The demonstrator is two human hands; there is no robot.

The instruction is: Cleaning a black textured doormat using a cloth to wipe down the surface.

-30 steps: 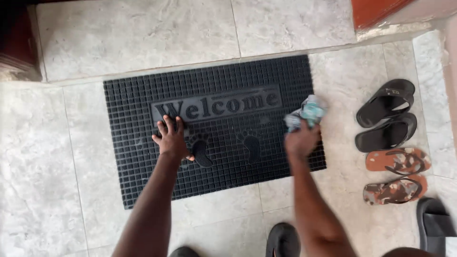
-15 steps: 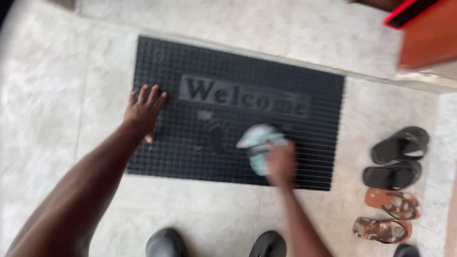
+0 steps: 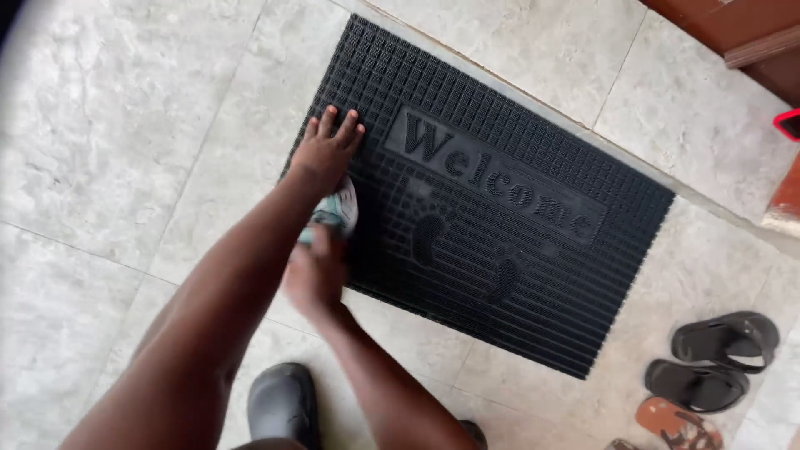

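A black rubber doormat with a grid surface, raised lettering and two footprint shapes lies on the tiled floor. My left hand presses flat on the mat's left end, fingers spread. My right hand is just below it, closed on a crumpled light blue and white cloth that rests on the mat near its left edge. My left forearm crosses over part of the right hand and the cloth.
Pale marble floor tiles surround the mat. A pair of black sandals and an orange patterned one lie at the lower right. My dark shoe is at the bottom. A reddish wooden frame stands at the top right.
My right hand has swept the cloth across the mat from its right end to its left end. My left hand shifted to the mat's left end. The view swung left and tilted.
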